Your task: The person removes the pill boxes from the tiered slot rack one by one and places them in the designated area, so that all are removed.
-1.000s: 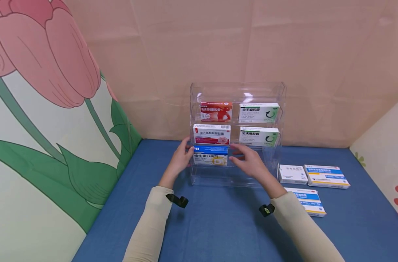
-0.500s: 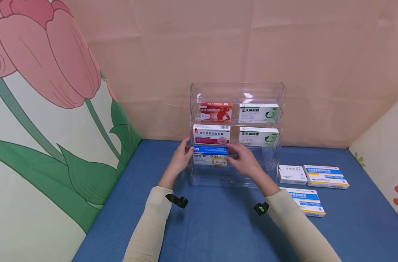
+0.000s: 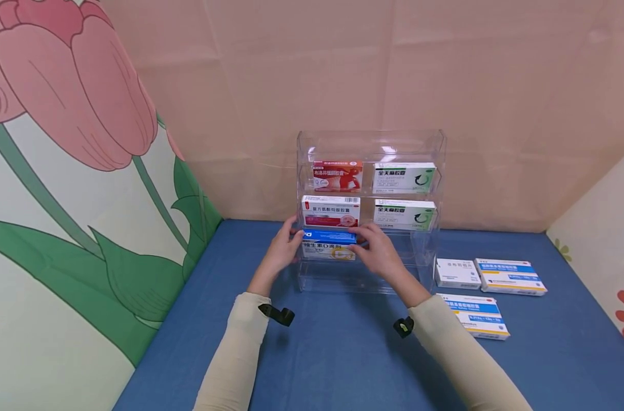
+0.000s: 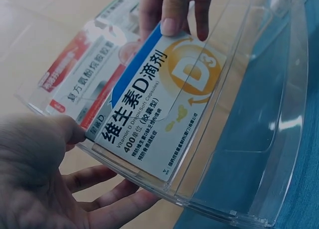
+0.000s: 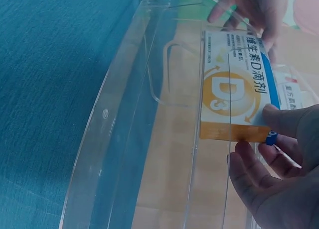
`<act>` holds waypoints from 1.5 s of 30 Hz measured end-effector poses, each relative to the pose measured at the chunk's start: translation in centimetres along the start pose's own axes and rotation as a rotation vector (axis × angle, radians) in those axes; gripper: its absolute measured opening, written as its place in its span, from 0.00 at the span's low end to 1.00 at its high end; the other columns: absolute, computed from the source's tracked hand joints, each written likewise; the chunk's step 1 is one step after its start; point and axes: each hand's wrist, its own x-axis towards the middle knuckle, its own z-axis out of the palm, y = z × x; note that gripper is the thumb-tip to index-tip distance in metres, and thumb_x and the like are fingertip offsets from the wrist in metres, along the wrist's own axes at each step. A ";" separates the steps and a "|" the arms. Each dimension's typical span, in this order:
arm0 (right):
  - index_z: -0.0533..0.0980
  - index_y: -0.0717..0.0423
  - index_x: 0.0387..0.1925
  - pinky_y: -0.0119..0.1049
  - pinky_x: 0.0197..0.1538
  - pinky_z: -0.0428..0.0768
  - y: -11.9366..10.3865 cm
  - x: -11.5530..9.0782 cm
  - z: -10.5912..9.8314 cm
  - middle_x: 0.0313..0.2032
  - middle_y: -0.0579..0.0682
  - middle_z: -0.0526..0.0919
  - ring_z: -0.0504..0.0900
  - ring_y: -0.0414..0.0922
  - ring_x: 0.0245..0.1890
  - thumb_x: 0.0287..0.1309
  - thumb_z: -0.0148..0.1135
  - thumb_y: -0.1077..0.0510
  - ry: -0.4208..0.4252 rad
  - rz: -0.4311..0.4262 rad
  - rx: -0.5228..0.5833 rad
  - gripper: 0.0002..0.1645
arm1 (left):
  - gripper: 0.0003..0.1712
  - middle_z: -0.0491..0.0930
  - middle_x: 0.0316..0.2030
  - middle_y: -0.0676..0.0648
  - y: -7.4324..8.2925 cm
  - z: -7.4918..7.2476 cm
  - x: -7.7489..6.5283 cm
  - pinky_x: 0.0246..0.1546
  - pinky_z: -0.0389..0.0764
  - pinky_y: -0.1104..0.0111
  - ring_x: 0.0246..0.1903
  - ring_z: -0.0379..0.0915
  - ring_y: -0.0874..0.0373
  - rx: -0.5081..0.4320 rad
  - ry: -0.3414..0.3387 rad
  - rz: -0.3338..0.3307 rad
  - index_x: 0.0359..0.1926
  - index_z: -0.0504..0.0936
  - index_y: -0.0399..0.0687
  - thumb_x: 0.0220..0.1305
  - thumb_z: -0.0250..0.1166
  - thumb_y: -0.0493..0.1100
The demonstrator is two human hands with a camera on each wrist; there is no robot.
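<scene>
Head view: blue-topped box (image 3: 328,245) in pinch of right hand (image 3: 375,249), left hand (image 3: 282,245) spread at left edge of rack (image 3: 345,281), room rightward.

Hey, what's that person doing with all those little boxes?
A person's right hand pinches one end of the vitamin D box, which is in a clear stand. The left hand is around the stand's edge, thumb by the box's other end. Four more boxes stand in the two rows above, and three other boxes lie on the blue table to the right.

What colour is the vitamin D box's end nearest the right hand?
The box end is orange, best seen in the right wrist view.
</scene>
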 end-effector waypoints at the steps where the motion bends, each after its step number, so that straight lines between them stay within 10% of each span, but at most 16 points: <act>1: 0.79 0.57 0.61 0.47 0.50 0.86 0.0 0.0 0.0 0.53 0.55 0.76 0.82 0.51 0.47 0.61 0.71 0.59 0.001 0.002 -0.003 0.26 | 0.31 0.74 0.57 0.35 0.0 0.0 0.0 0.34 0.88 0.48 0.53 0.75 0.37 0.002 0.002 0.002 0.77 0.58 0.57 0.78 0.53 0.47; 45: 0.73 0.55 0.64 0.61 0.58 0.79 1.1 -6.5 -9.7 0.63 0.61 0.74 0.76 0.64 0.61 0.67 0.65 0.59 -0.029 0.089 0.077 0.26 | 0.34 0.79 0.56 0.38 0.0 -0.3 0.0 0.24 0.86 0.62 0.37 0.80 0.46 0.089 0.040 0.018 0.76 0.61 0.55 0.74 0.60 0.43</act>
